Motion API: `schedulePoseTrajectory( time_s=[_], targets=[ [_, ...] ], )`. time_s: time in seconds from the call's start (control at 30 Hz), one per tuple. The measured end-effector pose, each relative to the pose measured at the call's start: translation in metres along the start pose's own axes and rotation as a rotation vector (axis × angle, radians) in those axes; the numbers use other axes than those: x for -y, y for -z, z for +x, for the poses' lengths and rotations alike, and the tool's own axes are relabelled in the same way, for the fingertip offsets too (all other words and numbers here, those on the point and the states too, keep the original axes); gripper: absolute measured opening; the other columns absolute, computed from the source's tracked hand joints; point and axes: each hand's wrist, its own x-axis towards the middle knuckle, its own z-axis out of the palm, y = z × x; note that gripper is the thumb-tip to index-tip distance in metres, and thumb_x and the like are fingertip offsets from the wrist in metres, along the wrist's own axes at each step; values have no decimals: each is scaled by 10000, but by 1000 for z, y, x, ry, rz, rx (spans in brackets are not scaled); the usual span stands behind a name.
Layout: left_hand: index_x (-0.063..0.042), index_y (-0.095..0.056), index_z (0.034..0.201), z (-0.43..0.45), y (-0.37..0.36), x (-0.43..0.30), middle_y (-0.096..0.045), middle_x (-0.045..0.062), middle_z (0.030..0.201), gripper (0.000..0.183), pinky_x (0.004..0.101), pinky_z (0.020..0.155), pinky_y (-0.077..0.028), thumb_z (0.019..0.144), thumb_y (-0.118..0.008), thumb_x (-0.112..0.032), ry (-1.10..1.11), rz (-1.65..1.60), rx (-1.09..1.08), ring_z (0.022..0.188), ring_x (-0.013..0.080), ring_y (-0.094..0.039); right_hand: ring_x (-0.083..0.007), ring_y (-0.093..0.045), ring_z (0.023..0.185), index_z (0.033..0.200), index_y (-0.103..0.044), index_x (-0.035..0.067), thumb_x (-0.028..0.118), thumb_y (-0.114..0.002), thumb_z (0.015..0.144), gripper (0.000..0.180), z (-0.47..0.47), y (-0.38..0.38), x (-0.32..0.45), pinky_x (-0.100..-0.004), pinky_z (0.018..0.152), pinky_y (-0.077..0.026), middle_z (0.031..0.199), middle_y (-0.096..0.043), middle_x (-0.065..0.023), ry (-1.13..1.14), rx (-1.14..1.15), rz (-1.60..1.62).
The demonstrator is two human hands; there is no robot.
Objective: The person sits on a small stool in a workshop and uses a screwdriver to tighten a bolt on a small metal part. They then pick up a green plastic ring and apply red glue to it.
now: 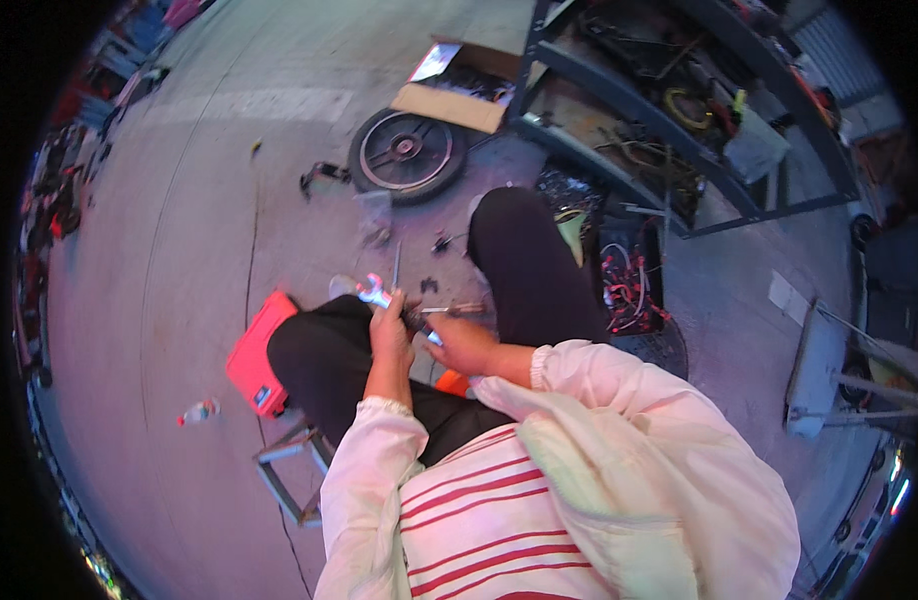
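A bright metal wrench with an open jaw juts up and left from my left hand, whose fingers are wrapped around it. Closed around a dark handle or rod with a shiny end, my right hand is just to the right. Wrench and dark piece lie roughly in one line; I cannot tell whether they are a single tool. Both hands are between my knees, low over the floor. A screwdriver is beyond my right hand, and a thin metal rod points away past my left hand.
A red case is beside my left knee, with a plastic bottle farther left. Ahead are a spoked wheel, an open cardboard box and a plastic bag. To the right are a tray of wires and a metal rack.
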Motion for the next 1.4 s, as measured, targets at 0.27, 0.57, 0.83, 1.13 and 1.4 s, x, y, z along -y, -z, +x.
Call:
schedulePoseTrajectory(
  time_s=[0.27,0.57,0.83,1.13,1.4],
  targets=[
    [-57,-529,1029,-2,6,-5,-641,92,920,185,292,649,-471,919,-524,-205,6,5,54,734,177,-581,-410,-604,748,988,-487,25,259,-580,821,301,1,-1,5,-496,656,-473,816,-614,-224,-9,34,-49],
    [-23,-523,1057,-7,2,-7,-635,125,934,222,293,683,-484,925,-514,-202,-16,33,103,748,177,-585,-402,-605,808,957,-511,14,237,-590,807,280,2,-9,-4,-488,700,-476,872,-619,-218,-33,35,-21],
    [-27,-520,1081,-8,9,-3,-629,133,955,237,320,726,-489,913,-432,-171,39,6,114,795,206,-587,-393,-604,823,925,-511,-3,232,-602,789,286,-1,-10,-4,-480,699,-474,863,-618,-220,-20,48,18],
    [-42,-506,1113,-4,13,-2,-627,112,958,254,316,742,-481,899,-446,-165,58,54,68,820,210,-578,-385,-623,828,897,-585,-3,243,-589,786,270,-2,-2,1,-478,719,-484,868,-635,-222,-60,98,5],
    [-46,-546,1068,0,14,2,-649,111,893,237,306,675,-476,893,-481,-191,54,75,51,768,190,-585,-384,-620,816,918,-579,5,253,-597,787,281,-2,-4,-3,-479,705,-481,864,-634,-214,-64,111,4]
  ],
)
